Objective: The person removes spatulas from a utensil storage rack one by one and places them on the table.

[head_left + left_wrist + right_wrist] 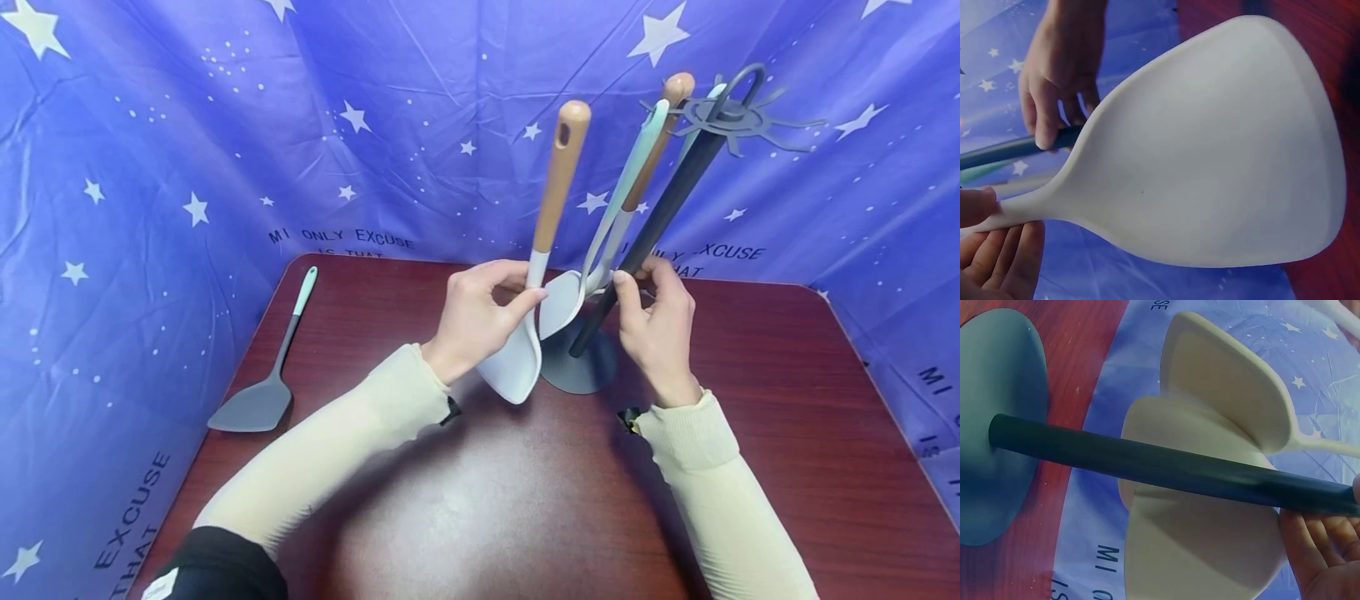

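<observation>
My left hand [480,312] pinches the white neck of a turner [1210,144], its wooden handle up and its broad white head down. Just right of it stands a dark utensil stand [667,208], with a round base [566,375] and a ring of hooks [731,117] on top. Partway up, my right hand [663,333] grips the stand's pole between thumb and fingers. From the hooks hang a mint-handled utensil [637,162] and a wooden-handled utensil [652,167]; another mint handle is partly hidden behind the pole. Several pale heads overlap in the right wrist view.
A dark grey turner [258,400] with a mint handle lies near the left edge of the reddish-brown table [780,400]. Blue star-printed curtains [420,125] hang close around the back and sides.
</observation>
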`<state>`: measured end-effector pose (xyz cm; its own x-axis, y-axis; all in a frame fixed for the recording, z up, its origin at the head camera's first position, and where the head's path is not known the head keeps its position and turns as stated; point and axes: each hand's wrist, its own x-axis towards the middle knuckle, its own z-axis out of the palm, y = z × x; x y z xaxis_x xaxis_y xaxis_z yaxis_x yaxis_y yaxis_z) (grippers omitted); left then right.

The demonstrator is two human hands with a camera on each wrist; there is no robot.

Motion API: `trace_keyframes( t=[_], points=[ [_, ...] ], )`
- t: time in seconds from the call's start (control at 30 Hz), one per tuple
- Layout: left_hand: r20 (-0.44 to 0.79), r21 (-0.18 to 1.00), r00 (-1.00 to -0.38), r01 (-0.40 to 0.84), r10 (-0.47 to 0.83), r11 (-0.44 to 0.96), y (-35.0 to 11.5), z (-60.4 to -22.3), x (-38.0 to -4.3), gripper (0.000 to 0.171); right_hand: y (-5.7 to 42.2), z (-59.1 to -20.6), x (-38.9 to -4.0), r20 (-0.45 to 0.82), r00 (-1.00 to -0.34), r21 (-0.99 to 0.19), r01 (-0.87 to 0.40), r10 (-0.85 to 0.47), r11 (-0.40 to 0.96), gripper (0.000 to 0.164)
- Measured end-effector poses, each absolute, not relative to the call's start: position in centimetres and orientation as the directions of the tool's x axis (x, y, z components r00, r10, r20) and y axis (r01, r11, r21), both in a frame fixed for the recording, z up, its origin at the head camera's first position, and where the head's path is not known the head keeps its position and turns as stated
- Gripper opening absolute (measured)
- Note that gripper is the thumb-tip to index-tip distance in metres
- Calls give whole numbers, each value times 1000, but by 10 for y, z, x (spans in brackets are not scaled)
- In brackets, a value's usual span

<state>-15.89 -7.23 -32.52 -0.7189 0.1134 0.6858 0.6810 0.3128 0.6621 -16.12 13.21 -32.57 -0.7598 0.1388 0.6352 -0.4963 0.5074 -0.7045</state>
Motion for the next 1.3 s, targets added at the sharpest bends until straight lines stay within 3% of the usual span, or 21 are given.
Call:
trace_keyframes(
  t=[0.47,0.97,1.3],
  points=[
    [511,745,-853,500,104,442,-118,-337,-155,18,132,-326,-161,633,-763,-705,-495,135,508,14],
    [328,717,-939,317,101,621,-162,-344,-155,13,133,-330,-163,631,-763,-711,-498,140,496,15],
    [201,703,-977,196,73,684,-189,-348,-154,12,149,-355,-184,654,-747,-683,-516,118,517,19]
  ],
)
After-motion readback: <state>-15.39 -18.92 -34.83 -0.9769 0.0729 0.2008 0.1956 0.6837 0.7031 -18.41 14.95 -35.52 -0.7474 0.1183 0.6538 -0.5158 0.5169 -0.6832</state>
